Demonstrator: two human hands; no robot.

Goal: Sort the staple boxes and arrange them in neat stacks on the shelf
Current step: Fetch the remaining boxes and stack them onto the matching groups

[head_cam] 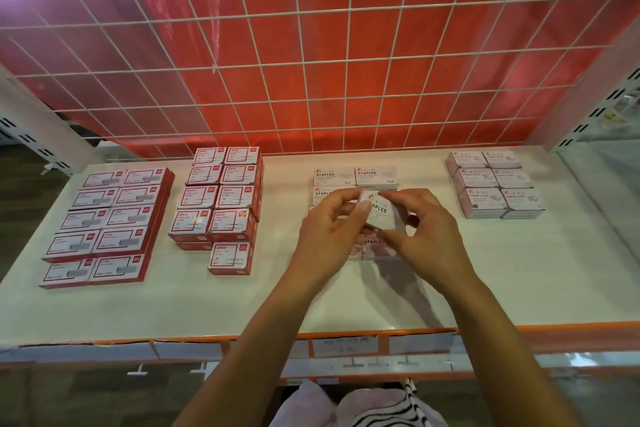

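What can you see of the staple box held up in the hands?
The staple box is small, white, cardboard-looking, printed STAPLES in dark letters with a red logo at one corner. It is tilted, held above the matching boxes on the shelf. The left hand pinches its left end, the right hand its right side.

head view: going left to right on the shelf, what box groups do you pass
flat red boxes → taller red boxes → white staples boxes, held box between left hand and right hand → pale paper clips boxes
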